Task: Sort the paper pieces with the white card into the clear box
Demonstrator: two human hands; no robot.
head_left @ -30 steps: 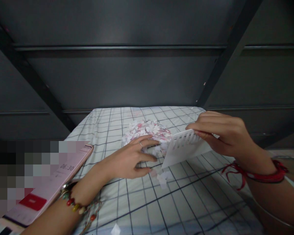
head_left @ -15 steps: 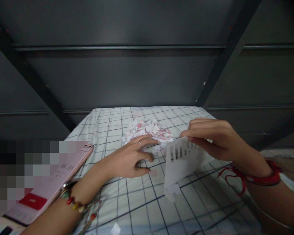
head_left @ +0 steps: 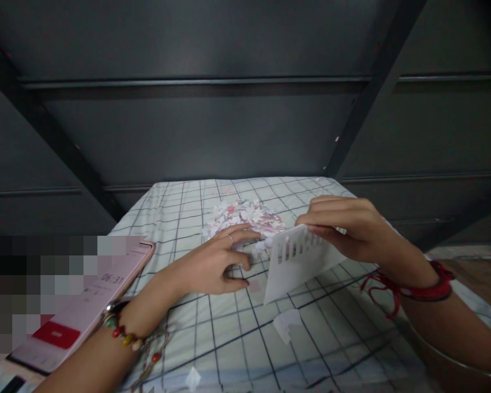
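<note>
A flat white sheet with a row of slots near its top edge (head_left: pixel 297 271) stands tilted on the checked cloth. My right hand (head_left: pixel 341 226) is closed on that top edge, thumb on one side and fingers over the other. Just left of the sheet, my left hand (head_left: pixel 219 262) rests low over the cloth, its fingers apart and curved, holding nothing. Beyond its fingertips lies a heap of small torn paper scraps (head_left: pixel 245 214), white with some pink. A loose white paper piece (head_left: pixel 287 323) lies on the near side of the sheet.
A pink phone (head_left: pixel 102 295) showing a timer lies at the left beside my left forearm. The white checked cloth (head_left: pixel 229 344) covers the surface, with one small scrap (head_left: pixel 193 377) at the near edge. A dark panelled wall (head_left: pixel 204 131) rises behind.
The slotted sheet has shifted slightly left and up in my right hand, its lower edge now apart from the loose paper piece. My left hand has hardly moved.
</note>
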